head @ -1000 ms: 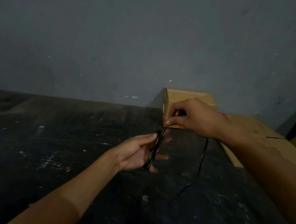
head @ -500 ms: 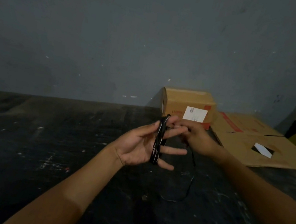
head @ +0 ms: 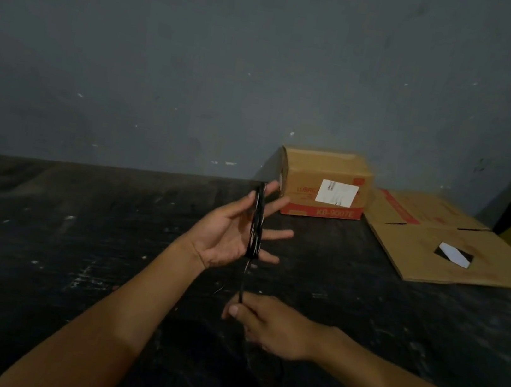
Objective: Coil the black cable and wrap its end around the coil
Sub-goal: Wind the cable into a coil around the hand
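Your left hand (head: 228, 234) is spread flat, palm up, with the black cable (head: 256, 223) looped in a tight glossy coil around its fingers. Your right hand (head: 274, 325) pinches the loose strand straight below that coil. Half a second ago that hand sat up behind the coil, near the cardboard box (head: 325, 184); now it has dropped low over the scuffed dark floor (head: 73, 249).

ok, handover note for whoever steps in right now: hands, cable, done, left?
Left hand: open, fingers spread, black cable coil looped around them.
Right hand: below the left, pinching the cable's free run, which rises to the coil.
Done: several loops wound on the left hand.
Left: wind in the remaining slack trailing below the right hand, then wrap the end around the coil.
Cardboard box and flattened cardboard sit behind, untouched.
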Demonstrator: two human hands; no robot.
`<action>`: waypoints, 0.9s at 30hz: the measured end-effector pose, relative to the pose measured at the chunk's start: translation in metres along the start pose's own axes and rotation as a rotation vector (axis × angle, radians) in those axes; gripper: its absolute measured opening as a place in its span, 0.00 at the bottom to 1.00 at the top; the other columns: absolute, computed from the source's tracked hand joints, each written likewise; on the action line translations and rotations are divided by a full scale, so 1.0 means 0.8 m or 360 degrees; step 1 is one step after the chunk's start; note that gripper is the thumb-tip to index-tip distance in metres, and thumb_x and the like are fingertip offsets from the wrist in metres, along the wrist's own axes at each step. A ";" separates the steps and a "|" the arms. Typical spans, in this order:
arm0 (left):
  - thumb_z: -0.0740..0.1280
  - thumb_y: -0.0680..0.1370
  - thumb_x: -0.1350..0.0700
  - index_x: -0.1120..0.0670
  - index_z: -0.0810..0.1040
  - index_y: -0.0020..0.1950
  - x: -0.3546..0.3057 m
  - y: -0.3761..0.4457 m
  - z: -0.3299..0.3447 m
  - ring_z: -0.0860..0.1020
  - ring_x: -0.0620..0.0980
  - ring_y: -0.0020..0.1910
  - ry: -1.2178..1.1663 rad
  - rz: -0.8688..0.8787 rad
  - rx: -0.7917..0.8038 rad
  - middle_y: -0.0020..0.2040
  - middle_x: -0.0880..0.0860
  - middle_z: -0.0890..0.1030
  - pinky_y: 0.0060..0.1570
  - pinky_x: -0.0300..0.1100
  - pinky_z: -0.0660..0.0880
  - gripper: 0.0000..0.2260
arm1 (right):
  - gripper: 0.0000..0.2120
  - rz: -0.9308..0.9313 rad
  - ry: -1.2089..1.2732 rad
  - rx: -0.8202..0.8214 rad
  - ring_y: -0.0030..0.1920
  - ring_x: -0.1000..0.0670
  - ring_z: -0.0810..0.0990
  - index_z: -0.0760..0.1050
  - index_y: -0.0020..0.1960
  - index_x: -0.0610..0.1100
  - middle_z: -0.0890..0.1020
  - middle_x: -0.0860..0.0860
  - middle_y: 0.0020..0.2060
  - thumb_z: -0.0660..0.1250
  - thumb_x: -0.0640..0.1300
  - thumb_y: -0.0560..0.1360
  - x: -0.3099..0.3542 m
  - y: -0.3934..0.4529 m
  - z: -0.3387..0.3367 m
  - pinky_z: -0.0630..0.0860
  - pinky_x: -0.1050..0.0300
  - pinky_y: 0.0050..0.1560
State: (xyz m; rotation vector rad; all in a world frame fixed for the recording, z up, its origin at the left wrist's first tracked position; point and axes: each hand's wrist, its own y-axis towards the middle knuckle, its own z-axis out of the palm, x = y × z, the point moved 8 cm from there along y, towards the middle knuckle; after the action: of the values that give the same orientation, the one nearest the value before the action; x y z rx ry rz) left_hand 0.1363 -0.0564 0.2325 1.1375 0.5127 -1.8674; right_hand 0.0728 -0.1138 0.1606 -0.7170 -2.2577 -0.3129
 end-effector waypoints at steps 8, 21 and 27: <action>0.60 0.78 0.44 0.38 0.72 0.69 0.000 -0.004 -0.045 0.70 0.64 0.69 0.0103 0.0079 -0.0249 0.73 0.47 0.71 0.62 0.78 0.58 0.19 | 0.17 -0.0081 -0.0504 -0.0115 0.45 0.50 0.81 0.78 0.50 0.42 0.83 0.49 0.44 0.56 0.52 0.81 0.042 0.003 -0.054 0.76 0.52 0.50; 0.64 0.77 0.45 0.41 0.78 0.65 0.035 -0.020 -0.069 0.72 0.59 0.66 0.0361 -0.0079 -0.0487 0.70 0.48 0.75 0.54 0.57 0.74 0.17 | 0.05 0.0045 -0.0554 -0.0331 0.38 0.55 0.80 0.80 0.46 0.53 0.83 0.52 0.39 0.66 0.50 0.77 0.072 0.015 -0.184 0.75 0.59 0.37; 0.63 0.77 0.50 0.46 0.76 0.68 0.057 -0.029 -0.060 0.68 0.63 0.70 0.0201 -0.0218 -0.0376 0.71 0.49 0.74 0.56 0.66 0.68 0.18 | 0.06 0.0091 -0.0374 -0.0611 0.43 0.45 0.82 0.83 0.45 0.49 0.85 0.44 0.42 0.69 0.48 0.75 0.061 0.020 -0.242 0.78 0.50 0.45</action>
State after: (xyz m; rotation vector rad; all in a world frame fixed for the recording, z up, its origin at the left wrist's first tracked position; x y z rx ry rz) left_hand 0.1316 -0.0311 0.1673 1.0879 0.8783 -1.8002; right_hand 0.1658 -0.1621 0.3309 -1.0618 -2.4190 -0.6766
